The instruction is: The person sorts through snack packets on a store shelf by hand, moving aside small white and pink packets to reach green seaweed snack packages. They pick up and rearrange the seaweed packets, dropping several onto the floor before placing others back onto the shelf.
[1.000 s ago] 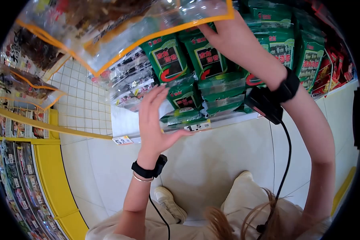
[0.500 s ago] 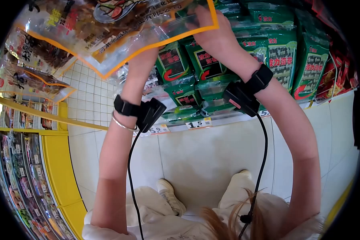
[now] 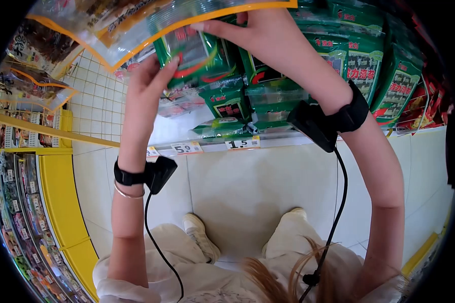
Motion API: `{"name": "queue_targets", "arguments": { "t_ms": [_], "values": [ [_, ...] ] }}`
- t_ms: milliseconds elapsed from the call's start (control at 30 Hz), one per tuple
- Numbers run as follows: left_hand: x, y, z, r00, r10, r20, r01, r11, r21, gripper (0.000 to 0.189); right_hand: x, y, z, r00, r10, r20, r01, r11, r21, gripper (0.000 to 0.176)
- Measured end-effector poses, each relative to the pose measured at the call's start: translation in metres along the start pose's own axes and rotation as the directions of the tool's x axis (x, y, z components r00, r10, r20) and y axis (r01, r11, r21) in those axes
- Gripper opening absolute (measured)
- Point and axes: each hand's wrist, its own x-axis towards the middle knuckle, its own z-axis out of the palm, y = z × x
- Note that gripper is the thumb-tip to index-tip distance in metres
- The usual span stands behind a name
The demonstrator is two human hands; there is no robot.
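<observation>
A green seaweed packet [image 3: 193, 56] with a dark window and a red curved stripe is held between my two hands. My left hand [image 3: 147, 85] grips its lower left edge, thumb on the front. From the right, my right hand [image 3: 262, 36] reaches over with its thumb on the packet's upper part; its other fingers are mostly hidden. Just below lies another green seaweed packet [image 3: 228, 108] on the shelf. A clear snack bag with an orange border [image 3: 136, 48] hangs in front of the held packet and covers its top.
More seaweed packets [image 3: 364, 65] stand at the right beside red packages [image 3: 422, 103]. Price tags [image 3: 187, 148] line the shelf's front edge. On the left are a wire grid [image 3: 103, 96], hanging snack bags [image 3: 35, 91] and a yellow shelf unit [image 3: 60, 202]. Black cables run from both wrist devices.
My left hand has come out from behind the hanging bag, lower and further left, and now grips a seaweed packet. My right hand has shifted lower, its thumb now on that packet.
</observation>
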Motion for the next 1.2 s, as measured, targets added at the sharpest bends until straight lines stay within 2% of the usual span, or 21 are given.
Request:
{"name": "queue_targets", "arguments": {
  "t_ms": [33, 100, 133, 167, 200, 267, 300, 333, 400, 467, 533, 567, 633, 667, 733, 767, 833, 900, 1067, 1133, 1200],
  "values": [
    [-0.009, -0.007, 0.002, 1.000, -0.002, -0.001, 0.002, 1.000, -0.006, 0.036, 0.003, -0.008, 0.000, 0.972, 0.174, 0.160, -0.204, 0.958, 0.199, 0.065],
    [-0.023, -0.023, 0.008, 0.975, 0.221, 0.020, -0.220, 0.974, -0.046, 0.030, 0.001, -0.011, 0.002, 0.965, 0.170, 0.201, -0.198, 0.972, 0.128, 0.065],
    [-0.028, -0.027, 0.009, 0.975, 0.220, 0.017, -0.219, 0.974, -0.052, 0.030, 0.001, -0.015, 0.002, 0.957, 0.168, 0.237, -0.187, 0.981, 0.061, 0.064],
    [-0.033, -0.031, 0.009, 0.978, 0.205, 0.043, -0.203, 0.978, -0.040, 0.030, 0.004, -0.018, -0.002, 0.920, 0.190, 0.344, -0.242, 0.964, 0.114, 0.063],
    [-0.036, -0.034, 0.009, 0.980, 0.188, 0.070, -0.187, 0.982, -0.028, 0.030, 0.007, -0.022, -0.005, 0.917, 0.191, 0.350, -0.242, 0.964, 0.111, 0.063],
    [-0.042, -0.039, 0.012, 0.980, 0.178, 0.090, -0.182, 0.982, 0.042, 0.029, 0.008, -0.035, -0.013, 0.755, 0.417, 0.505, -0.491, 0.871, 0.015, 0.061],
    [-0.047, -0.041, 0.018, 0.973, 0.227, -0.041, -0.224, 0.973, 0.058, 0.031, -0.005, -0.031, -0.013, 0.960, 0.029, 0.280, 0.000, 0.995, -0.103, 0.057],
    [-0.052, -0.044, 0.022, 0.947, 0.272, -0.171, -0.262, 0.962, 0.079, 0.032, -0.011, -0.029, -0.011, 0.958, 0.030, 0.287, 0.001, 0.994, -0.106, 0.057],
    [-0.057, -0.058, 0.018, 0.942, 0.267, -0.201, -0.256, 0.963, 0.080, 0.036, -0.016, -0.027, -0.008, 0.964, 0.042, 0.262, -0.010, 0.992, -0.122, 0.030],
    [-0.059, -0.062, 0.017, 0.926, 0.377, -0.036, -0.363, 0.910, 0.199, 0.037, -0.023, -0.031, -0.010, 0.961, 0.040, 0.275, 0.000, 0.990, -0.143, 0.031],
    [-0.059, -0.064, 0.021, 0.937, 0.348, 0.004, -0.342, 0.919, 0.195, 0.034, -0.025, -0.039, -0.012, 0.909, 0.220, 0.353, -0.179, 0.973, -0.145, 0.029],
    [-0.056, -0.067, 0.021, 0.954, 0.279, 0.110, -0.295, 0.940, 0.170, 0.040, -0.023, -0.041, -0.013, 0.901, 0.229, 0.368, -0.174, 0.969, -0.176, 0.028],
    [-0.050, -0.079, 0.022, 0.958, 0.106, 0.266, -0.128, 0.990, 0.066, 0.071, -0.023, -0.037, -0.010, 0.916, 0.176, 0.360, -0.124, 0.979, -0.162, 0.029],
    [-0.048, -0.084, 0.021, 0.958, 0.107, 0.266, -0.128, 0.990, 0.065, 0.071, -0.023, -0.035, -0.008, 0.929, 0.122, 0.350, -0.075, 0.987, -0.145, 0.030],
    [-0.047, -0.090, 0.020, 0.914, -0.033, 0.405, -0.036, 0.986, 0.162, 0.081, -0.023, -0.036, -0.005, 0.921, 0.112, 0.373, -0.070, 0.990, -0.124, 0.030],
    [-0.048, -0.090, 0.020, 0.913, -0.034, 0.406, -0.035, 0.986, 0.161, 0.081, -0.024, -0.036, -0.003, 0.913, 0.101, 0.395, -0.065, 0.993, -0.103, 0.029],
    [-0.050, -0.088, 0.020, 0.888, -0.192, 0.419, 0.125, 0.975, 0.183, 0.088, -0.027, -0.040, -0.002, 0.881, 0.154, 0.447, -0.099, 0.985, -0.144, 0.028],
    [-0.047, -0.094, 0.017, 0.871, -0.223, 0.437, 0.156, 0.971, 0.183, 0.088, -0.032, -0.043, 0.001, 0.834, 0.218, 0.507, -0.149, 0.973, -0.174, 0.026],
    [-0.040, -0.108, 0.014, 0.828, -0.300, 0.475, 0.225, 0.952, 0.209, 0.088, -0.033, -0.050, 0.005, 0.766, 0.244, 0.595, -0.124, 0.964, -0.235, 0.028],
    [-0.034, -0.114, 0.013, 0.755, -0.249, 0.607, 0.156, 0.967, 0.204, 0.089, -0.035, -0.048, 0.006, 0.745, 0.255, 0.617, -0.115, 0.959, -0.258, 0.029],
    [-0.036, -0.114, 0.016, 0.755, -0.239, 0.610, 0.137, 0.968, 0.210, 0.089, -0.040, -0.042, 0.009, 0.746, 0.217, 0.630, -0.060, 0.964, -0.260, 0.027]
  ]
}}
